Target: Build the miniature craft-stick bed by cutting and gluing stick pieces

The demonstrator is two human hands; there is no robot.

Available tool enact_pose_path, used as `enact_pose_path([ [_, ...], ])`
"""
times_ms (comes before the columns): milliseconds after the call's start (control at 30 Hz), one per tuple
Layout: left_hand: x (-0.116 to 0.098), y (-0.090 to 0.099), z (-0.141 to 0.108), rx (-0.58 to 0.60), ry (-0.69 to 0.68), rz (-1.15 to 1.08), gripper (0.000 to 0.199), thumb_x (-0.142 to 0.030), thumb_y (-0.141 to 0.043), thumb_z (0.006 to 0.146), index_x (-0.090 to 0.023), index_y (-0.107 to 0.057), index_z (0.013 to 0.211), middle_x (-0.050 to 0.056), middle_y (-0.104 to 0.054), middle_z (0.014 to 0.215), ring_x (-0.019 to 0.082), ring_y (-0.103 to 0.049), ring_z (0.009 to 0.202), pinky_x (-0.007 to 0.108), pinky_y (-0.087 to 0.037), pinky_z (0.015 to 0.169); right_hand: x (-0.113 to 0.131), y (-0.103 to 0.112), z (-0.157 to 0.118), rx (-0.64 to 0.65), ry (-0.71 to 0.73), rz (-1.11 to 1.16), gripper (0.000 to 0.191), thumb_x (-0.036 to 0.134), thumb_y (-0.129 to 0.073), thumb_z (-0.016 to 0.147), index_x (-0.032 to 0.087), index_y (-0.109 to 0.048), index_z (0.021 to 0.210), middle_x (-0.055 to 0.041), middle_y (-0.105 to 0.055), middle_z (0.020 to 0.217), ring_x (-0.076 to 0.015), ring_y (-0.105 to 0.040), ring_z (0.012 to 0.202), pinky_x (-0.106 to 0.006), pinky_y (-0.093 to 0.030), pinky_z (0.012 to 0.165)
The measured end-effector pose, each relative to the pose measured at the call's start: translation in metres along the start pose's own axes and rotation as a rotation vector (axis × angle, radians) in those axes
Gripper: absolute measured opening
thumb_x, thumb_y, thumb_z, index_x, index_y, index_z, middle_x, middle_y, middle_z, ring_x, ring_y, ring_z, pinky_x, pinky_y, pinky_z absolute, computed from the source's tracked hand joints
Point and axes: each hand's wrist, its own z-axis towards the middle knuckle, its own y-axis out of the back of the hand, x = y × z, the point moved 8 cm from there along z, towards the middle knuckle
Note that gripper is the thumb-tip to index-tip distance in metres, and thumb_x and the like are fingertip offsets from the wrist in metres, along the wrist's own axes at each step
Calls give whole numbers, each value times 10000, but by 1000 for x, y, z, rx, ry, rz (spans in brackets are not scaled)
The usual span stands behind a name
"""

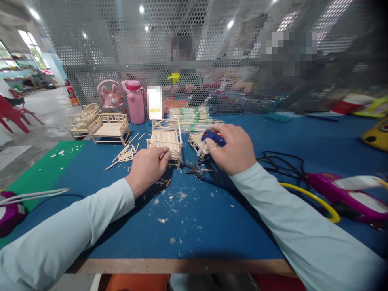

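A small bed-like frame built from pale wooden sticks [163, 138] stands on the blue table in front of me. At its front left, my left hand [150, 165] is closed, thumb and forefinger pinched together by the front rail. Whatever lies between those fingertips is too small to make out. My right hand [235, 145] grips what looks like a blue glue gun [214, 137], a translucent stick showing at its lower left. Partly behind that hand lies another small stick piece [195, 139]. Dark cutting pliers [195, 171] rest between my hands.
Loose sticks [124, 153] and finished miniature benches [110, 127] are at the left. Behind stand a pink bottle [136, 103], bundled sticks [190, 115] and a perforated metal screen [121, 44]. A purple device [348, 198], yellow cord [321, 202] and black cables [285, 161] occupy the right.
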Motion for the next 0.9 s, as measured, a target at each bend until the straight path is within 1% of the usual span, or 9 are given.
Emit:
enact_pose_path([
  [133,0,0,0,4,20,12,307,-339,-432,866,-176,-690,904,89,-720,795,169,-633,655,278,-442,626,14,-4,-3,1,86,61,246,244,-477,774,192,-613,974,-86,-655,918,-256,-565,870,-390,-417,811],
  [333,0,-2,-1,24,28,31,335,-355,-411,873,-173,-677,966,90,-714,771,180,-635,653,285,-443,616,14,-4,-4,4,83,79,243,241,-473,784,181,-614,972,-92,-654,910,-250,-567,872,-383,-423,816],
  [500,-1,1,-4,3,50,41,349,-332,-440,856,-173,-605,1121,39,-659,628,161,-601,601,258,-412,583,14,-4,-5,12,85,96,260,230,-472,773,181,-611,987,-86,-645,881,-244,-567,854,-384,-431,810],
  [633,-3,10,-15,-25,21,-15,289,-305,-466,838,-171,-592,1060,-8,-570,551,130,-528,517,240,-367,538,12,-3,-6,5,70,106,289,215,-467,766,188,-608,1016,-80,-633,868,-237,-571,851,-375,-444,801],
  [700,2,19,-22,-79,24,-83,213,-304,-497,819,-173,-584,962,-34,-513,531,103,-464,474,227,-343,510,13,-1,-7,-7,78,111,284,221,-470,772,196,-613,1016,-83,-629,882,-238,-571,865,-377,-446,805],
  [767,13,29,-27,-170,41,-193,130,-309,-533,798,-179,-539,797,-55,-445,516,78,-401,452,209,-328,490,17,3,-10,-34,116,116,262,248,-480,786,195,-628,996,-92,-626,907,-244,-566,901,-385,-440,822],
  [800,19,33,-29,-219,47,-264,134,-303,-543,792,-183,-502,748,-61,-420,522,69,-380,452,202,-328,485,21,5,-11,-52,142,117,252,264,-486,792,194,-638,981,-95,-623,916,-247,-561,916,-390,-437,828],
  [833,25,36,-30,-266,56,-340,142,-293,-549,788,-186,-473,736,-61,-412,542,64,-372,462,195,-332,485,25,7,-13,-69,170,116,244,279,-495,795,195,-648,965,-96,-620,917,-248,-558,919,-394,-435,829],
  [900,36,38,-30,-338,83,-487,126,-268,-551,786,-194,-449,790,-52,-427,613,65,-388,506,187,-346,493,34,10,-17,-92,229,112,227,296,-515,794,205,-669,934,-89,-613,893,-242,-556,886,-398,-436,805],
])
